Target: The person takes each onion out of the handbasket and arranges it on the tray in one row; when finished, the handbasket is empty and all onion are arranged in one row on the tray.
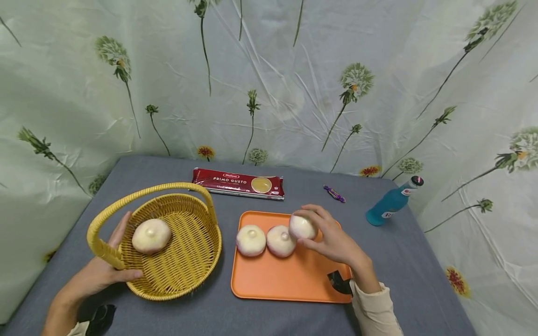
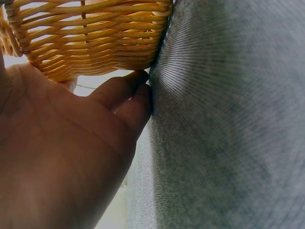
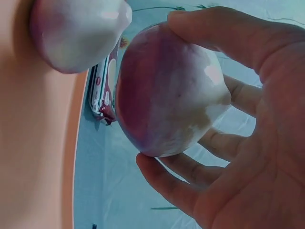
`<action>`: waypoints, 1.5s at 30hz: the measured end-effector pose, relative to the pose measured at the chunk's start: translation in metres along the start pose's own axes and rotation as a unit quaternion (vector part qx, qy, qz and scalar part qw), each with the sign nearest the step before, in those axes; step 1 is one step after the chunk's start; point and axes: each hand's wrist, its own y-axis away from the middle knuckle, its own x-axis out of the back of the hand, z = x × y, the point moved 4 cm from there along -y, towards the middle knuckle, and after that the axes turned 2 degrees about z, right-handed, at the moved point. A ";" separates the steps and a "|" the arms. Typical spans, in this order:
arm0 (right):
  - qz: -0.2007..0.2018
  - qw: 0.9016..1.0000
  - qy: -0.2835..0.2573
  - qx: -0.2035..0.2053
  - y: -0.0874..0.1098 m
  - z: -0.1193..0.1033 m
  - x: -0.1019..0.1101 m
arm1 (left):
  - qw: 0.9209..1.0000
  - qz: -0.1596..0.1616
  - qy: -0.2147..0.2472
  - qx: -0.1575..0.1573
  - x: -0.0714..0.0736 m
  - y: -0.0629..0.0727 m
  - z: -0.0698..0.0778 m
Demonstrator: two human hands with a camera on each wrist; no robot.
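A purple-and-white turnip [image 3: 171,90] is in my right hand [image 1: 332,235], gripped between the thumb and the curled fingers. It is raised over the orange tray [image 1: 290,284], at the tray's upper right part. Two more turnips, the left one [image 1: 251,241] and the middle one [image 1: 280,241], lie side by side on the tray. My left hand [image 1: 98,273] holds the yellow wicker basket [image 1: 185,284] by its left side, thumb over the rim, other fingers around the outside below the handle. Inside the basket sits another turnip [image 1: 152,236], paler than the rest.
Behind the basket and tray lies a red pasta pack [image 1: 238,183]. A small purple-wrapped candy [image 1: 334,193] is to its right. The blue bottle [image 1: 388,205] stands upright at the right side of the grey-covered table [image 1: 403,266]. A flower-print curtain [image 1: 286,93] hangs behind.
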 end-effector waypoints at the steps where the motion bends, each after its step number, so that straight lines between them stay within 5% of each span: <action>1: 0.000 1.000 -0.001 -0.002 0.000 0.001 0.000 | 1.000 0.000 0.000 0.001 0.000 0.000 0.000; 45: -0.051 0.997 0.045 -0.037 0.000 0.027 -0.009 | 1.000 -0.001 0.000 0.004 0.000 0.001 -0.002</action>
